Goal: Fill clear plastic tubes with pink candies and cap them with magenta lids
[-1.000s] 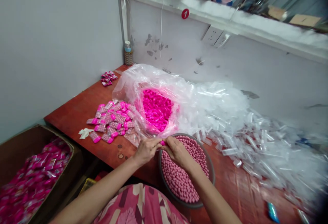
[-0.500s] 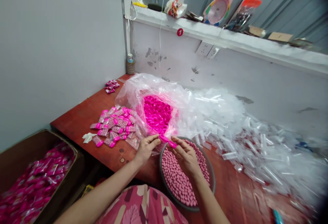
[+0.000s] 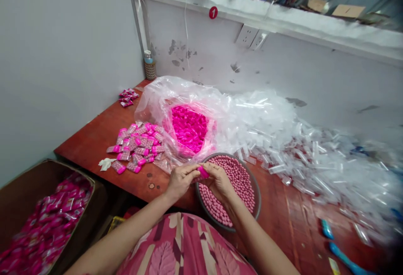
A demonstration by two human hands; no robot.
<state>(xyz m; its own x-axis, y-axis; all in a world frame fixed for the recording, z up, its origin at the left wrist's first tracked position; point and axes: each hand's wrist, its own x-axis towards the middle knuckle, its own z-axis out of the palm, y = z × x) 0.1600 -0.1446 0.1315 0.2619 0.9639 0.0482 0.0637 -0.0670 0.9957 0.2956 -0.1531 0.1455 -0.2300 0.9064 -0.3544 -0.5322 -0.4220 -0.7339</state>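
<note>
1. Pink cap (image 3: 203,173), glossy and smooth, pinched in the fingers of both left hand (image 3: 181,181) and right hand (image 3: 218,179), right by the grey bowl's (image 3: 257,197) rim!
2. Writing: white "1" on a round red sticker (image 3: 213,12); shiny wrappers (image 3: 53,212) too blurred to read.
3. Round pink beads (image 3: 237,178) fill that bowl.
4. Crinkly clear bag (image 3: 157,92) bulges with pink pieces (image 3: 189,128); see-through plastic cases (image 3: 310,153) heap alongside.
</note>
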